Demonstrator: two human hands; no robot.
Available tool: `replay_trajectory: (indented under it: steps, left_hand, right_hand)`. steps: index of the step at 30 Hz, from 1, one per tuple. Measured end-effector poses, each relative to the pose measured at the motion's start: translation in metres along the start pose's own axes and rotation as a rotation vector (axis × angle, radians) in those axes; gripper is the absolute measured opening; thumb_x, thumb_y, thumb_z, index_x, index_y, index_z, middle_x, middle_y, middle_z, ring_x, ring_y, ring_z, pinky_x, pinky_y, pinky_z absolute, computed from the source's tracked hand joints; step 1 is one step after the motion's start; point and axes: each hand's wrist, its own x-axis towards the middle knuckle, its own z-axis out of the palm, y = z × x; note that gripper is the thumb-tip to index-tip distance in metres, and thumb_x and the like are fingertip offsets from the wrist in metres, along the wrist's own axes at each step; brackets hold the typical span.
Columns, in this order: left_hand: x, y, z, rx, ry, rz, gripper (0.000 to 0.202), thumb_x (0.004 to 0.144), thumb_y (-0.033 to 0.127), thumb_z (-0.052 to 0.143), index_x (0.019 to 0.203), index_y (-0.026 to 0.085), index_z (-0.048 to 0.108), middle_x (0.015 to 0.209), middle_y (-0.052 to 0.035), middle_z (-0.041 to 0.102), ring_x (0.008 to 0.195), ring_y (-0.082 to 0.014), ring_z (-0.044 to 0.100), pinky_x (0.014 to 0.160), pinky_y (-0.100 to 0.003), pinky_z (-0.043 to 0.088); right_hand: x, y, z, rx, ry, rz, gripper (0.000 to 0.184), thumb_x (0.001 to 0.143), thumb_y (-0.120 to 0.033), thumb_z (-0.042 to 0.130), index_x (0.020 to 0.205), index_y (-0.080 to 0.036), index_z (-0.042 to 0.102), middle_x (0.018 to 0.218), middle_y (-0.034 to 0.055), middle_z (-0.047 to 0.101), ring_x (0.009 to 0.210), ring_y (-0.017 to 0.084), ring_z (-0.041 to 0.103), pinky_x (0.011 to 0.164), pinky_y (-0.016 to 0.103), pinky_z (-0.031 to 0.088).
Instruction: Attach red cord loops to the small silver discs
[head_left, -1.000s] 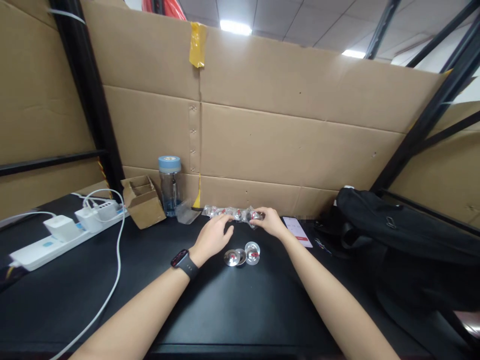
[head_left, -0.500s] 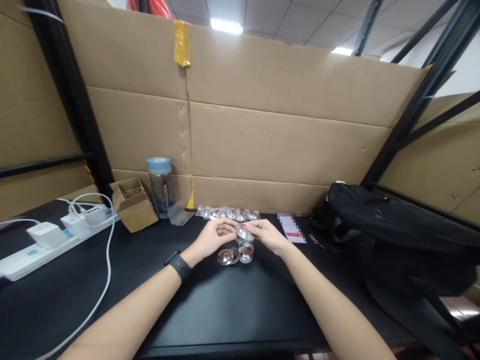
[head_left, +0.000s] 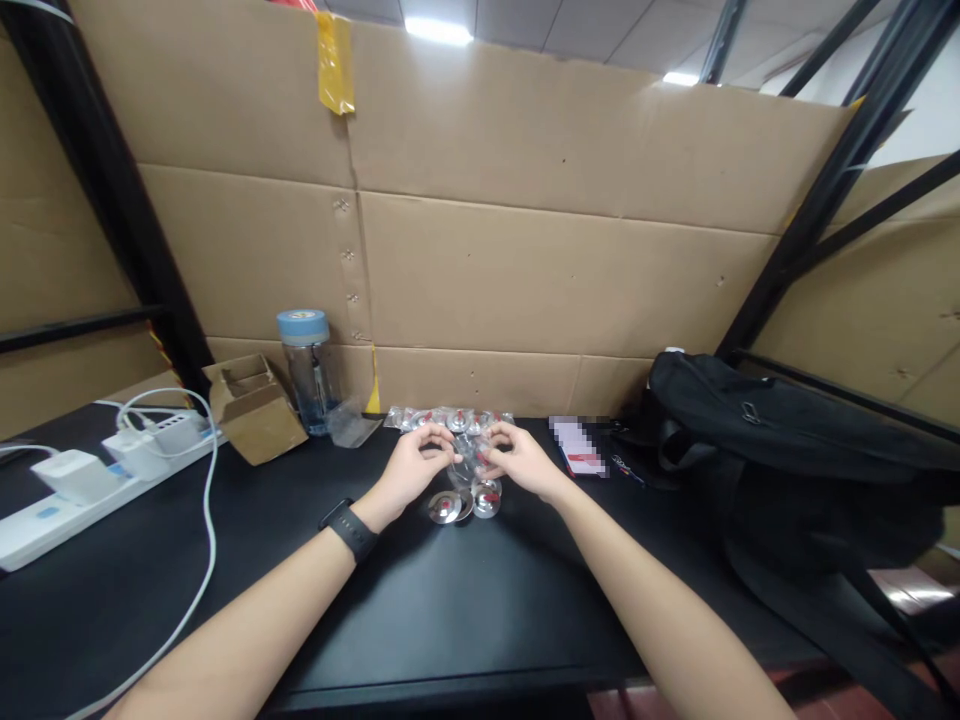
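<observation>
While both hands are brought close together above the bench [head_left: 442, 610], the left hand [head_left: 409, 472] has its thumb and forefinger bent into a ring, and they pinch the left edge of a clear plastic bag [head_left: 464, 466]. The right hand [head_left: 527, 466] grips the other side of this same bag with curled fingers. A red mark shows near the right fingertips, but what lies inside the bag is too small and blurred to tell.

Just below the bag, on the nearer side, shiny metal discs [head_left: 445, 507] lie loose on the bench, close together and partly overlapping; red marks are visible on some of them. Behind the hands, similar wrapped discs [head_left: 457, 420] form a row near the cardboard wall [head_left: 480, 280]. On the left wrist is a dark watch [head_left: 354, 531].

Farther to the left stand a clear plastic container [head_left: 351, 427], a bottle [head_left: 304, 365] with a blue lid and an open cardboard box [head_left: 259, 420]. Beyond them lies a white power strip [head_left: 90, 510] with plugged chargers, near a white cable [head_left: 211, 520]. To the right of the hands lies a phone [head_left: 581, 455], partly blurred, and after it a black bag [head_left: 757, 410].
</observation>
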Motion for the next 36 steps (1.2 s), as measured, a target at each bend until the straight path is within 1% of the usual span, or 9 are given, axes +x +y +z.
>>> replay_trajectory:
  steps: [4, 8, 12, 16, 19, 24, 28, 33, 36]
  left_hand:
    - [0.003, -0.012, -0.008, 0.159, -0.106, 0.012, 0.037, 0.073, 0.018, 0.07, 0.107, 0.019, 0.056, 0.08, 0.0032, 0.063, 0.071, -0.0136, 0.069, 0.074, -0.028, 0.056]
    - [0.002, -0.021, -0.012, 0.217, -0.205, -0.017, 0.05, 0.071, 0.015, 0.069, 0.118, 0.02, 0.051, 0.079, 0.0032, 0.065, 0.071, -0.0146, 0.069, 0.074, -0.029, 0.056]
    - [0.0, -0.016, -0.008, 0.315, -0.249, 0.063, 0.032, 0.077, 0.021, 0.069, 0.108, 0.019, 0.063, 0.097, -0.0058, 0.071, 0.091, -0.0192, 0.069, 0.085, -0.033, 0.055]
    - [-0.003, -0.003, -0.002, 0.331, -0.197, 0.114, 0.029, 0.085, 0.036, 0.069, 0.108, 0.02, 0.067, 0.112, -0.0085, 0.072, 0.106, -0.0236, 0.067, 0.097, -0.038, 0.051]
    - [-0.004, 0.005, 0.002, 0.254, -0.115, 0.145, 0.032, 0.087, 0.04, 0.068, 0.112, 0.02, 0.064, 0.114, -0.0081, 0.071, 0.107, -0.0236, 0.067, 0.097, -0.037, 0.052]
    - [-0.003, 0.011, 0.0, 0.058, -0.12, 0.086, 0.04, 0.085, 0.037, 0.072, 0.115, 0.018, 0.057, 0.092, -0.006, 0.073, 0.086, -0.0196, 0.072, 0.084, -0.034, 0.057]
    - [-0.003, 0.014, -0.004, 0.023, -0.091, 0.065, 0.056, 0.079, 0.033, 0.078, 0.126, 0.021, 0.05, 0.1, -0.0055, 0.07, 0.084, -0.0179, 0.072, 0.075, -0.029, 0.057]
    - [-0.003, 0.016, -0.004, 0.037, -0.113, 0.06, 0.039, 0.081, 0.035, 0.075, 0.11, 0.018, 0.055, 0.093, -0.0045, 0.068, 0.084, -0.0163, 0.07, 0.076, -0.027, 0.056]
    - [-0.004, 0.019, -0.003, 0.007, -0.086, 0.049, 0.048, 0.081, 0.034, 0.076, 0.121, 0.019, 0.053, 0.088, -0.0021, 0.068, 0.077, -0.0138, 0.069, 0.074, -0.025, 0.055]
  right_hand:
    - [0.007, 0.005, -0.014, -0.171, 0.083, -0.112, 0.025, 0.079, -0.037, 0.073, 0.092, -0.015, 0.071, 0.091, 0.0082, 0.074, 0.084, 0.024, 0.073, 0.08, 0.039, 0.061]
    - [0.008, 0.003, -0.02, -0.227, 0.132, -0.195, 0.024, 0.079, -0.034, 0.074, 0.094, -0.016, 0.075, 0.092, 0.0091, 0.077, 0.088, 0.024, 0.074, 0.088, 0.04, 0.059]
    - [0.006, -0.005, -0.017, -0.129, 0.218, -0.268, 0.029, 0.077, -0.036, 0.077, 0.098, -0.016, 0.074, 0.093, 0.0097, 0.077, 0.087, 0.023, 0.074, 0.084, 0.037, 0.06]
    - [0.004, -0.011, -0.014, -0.036, 0.296, -0.317, 0.028, 0.075, -0.035, 0.08, 0.094, -0.016, 0.072, 0.091, 0.0091, 0.076, 0.085, 0.022, 0.074, 0.081, 0.035, 0.06]
    - [0.002, -0.012, -0.01, 0.014, 0.323, -0.322, 0.031, 0.073, -0.036, 0.083, 0.094, -0.017, 0.071, 0.089, 0.009, 0.076, 0.086, 0.023, 0.074, 0.081, 0.036, 0.06]
    - [-0.001, -0.013, -0.002, 0.037, 0.258, -0.297, 0.037, 0.073, -0.037, 0.083, 0.101, -0.018, 0.069, 0.09, 0.0084, 0.075, 0.086, 0.023, 0.073, 0.08, 0.036, 0.061]
    - [-0.005, -0.016, 0.002, 0.073, 0.106, -0.236, 0.058, 0.074, -0.03, 0.082, 0.125, -0.024, 0.056, 0.106, 0.0078, 0.073, 0.087, 0.02, 0.073, 0.083, 0.037, 0.06]
    - [-0.008, -0.015, 0.006, 0.052, -0.001, -0.165, 0.059, 0.076, -0.028, 0.078, 0.128, -0.024, 0.05, 0.092, 0.0042, 0.073, 0.074, 0.016, 0.071, 0.071, 0.032, 0.059]
    - [-0.01, -0.015, 0.009, 0.098, -0.006, -0.138, 0.068, 0.075, -0.03, 0.08, 0.132, -0.026, 0.043, 0.096, 0.0034, 0.072, 0.076, 0.016, 0.071, 0.073, 0.032, 0.059]
